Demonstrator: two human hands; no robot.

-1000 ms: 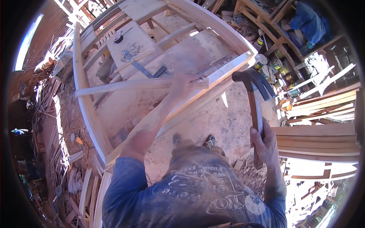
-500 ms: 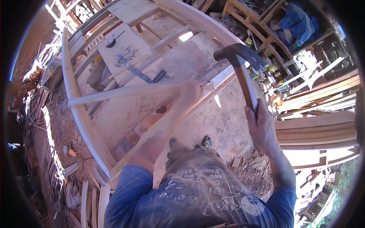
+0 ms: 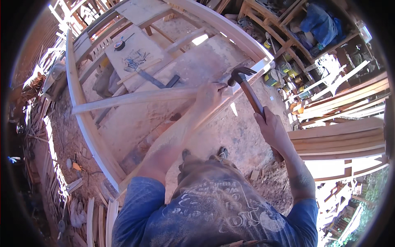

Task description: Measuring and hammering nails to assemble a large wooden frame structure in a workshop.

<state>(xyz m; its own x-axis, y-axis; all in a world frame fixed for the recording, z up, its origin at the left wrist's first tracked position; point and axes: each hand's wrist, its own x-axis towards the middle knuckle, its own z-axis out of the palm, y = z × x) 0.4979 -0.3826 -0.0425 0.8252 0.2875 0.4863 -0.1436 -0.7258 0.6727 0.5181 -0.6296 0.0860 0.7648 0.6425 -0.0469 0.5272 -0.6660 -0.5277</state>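
Since the head of your claw hammer sits right beside your L hand, main risk's a struck fingertip; prob. cause would be a blow drifting L, or L fingers creeping in under the face. Your wooden slat lies across from L rail to near rail, w/ your L hand on its R end; it could skid or twist if that hold slackens, b/c the hand looks like its main stay. Tilted hammer face = glancing hit, could dent the near rail too. Try square lies near the slat, so a hard jolt could shift it.

Pose: L arm reaches fwd & R over the near rail, fingers bunched at the slat end; can't tell if they pinch anything small, detail's too fine. R arm's bent, elbow out to your R, forearm angled fwd & in; R hand has its fingers wrapped round the handle, seemingly partway up, w/ the handle slanting up-L to the head
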